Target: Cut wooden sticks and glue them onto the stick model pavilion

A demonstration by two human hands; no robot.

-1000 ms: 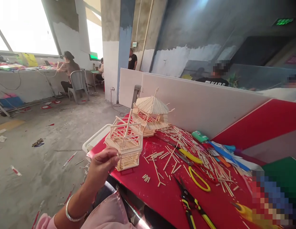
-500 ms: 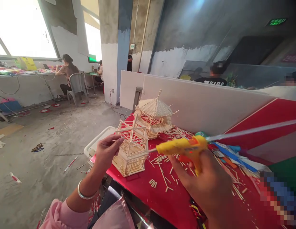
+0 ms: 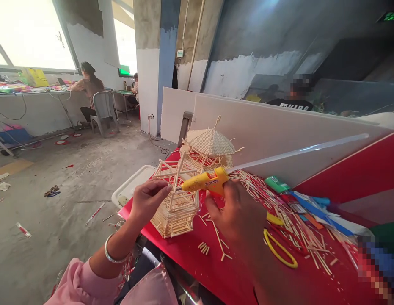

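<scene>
My right hand (image 3: pixel 238 209) grips a yellow hot glue gun (image 3: pixel 206 181), a long clear glue stick (image 3: pixel 304 150) jutting from its back. The gun's nozzle points left, close to the fingertips of my left hand (image 3: pixel 150 199). Thumb and forefinger of that hand pinch a small pale piece that looks like the end of a short wooden stick; most of it is hidden. Just behind both hands stands an open frame model of thin wooden sticks (image 3: pixel 176 212), partly covered by the gun. Farther back is a roofed stick pavilion (image 3: pixel 211 144).
The red tabletop (image 3: pixel 216 275) bears loose wooden sticks (image 3: pixel 260 190), several short cut pieces (image 3: pixel 203 248), yellow-handled scissors (image 3: pixel 281 250) and a green packet (image 3: pixel 277 184). A white board (image 3: pixel 279 127) stands behind. A white tray (image 3: pixel 133 182) lies left of the models. People sit farther off.
My right hand has brought the glue gun leftward and slightly up, so its nozzle is now by my left fingertips. The scissors have come into view. My left hand has shifted slightly right.
</scene>
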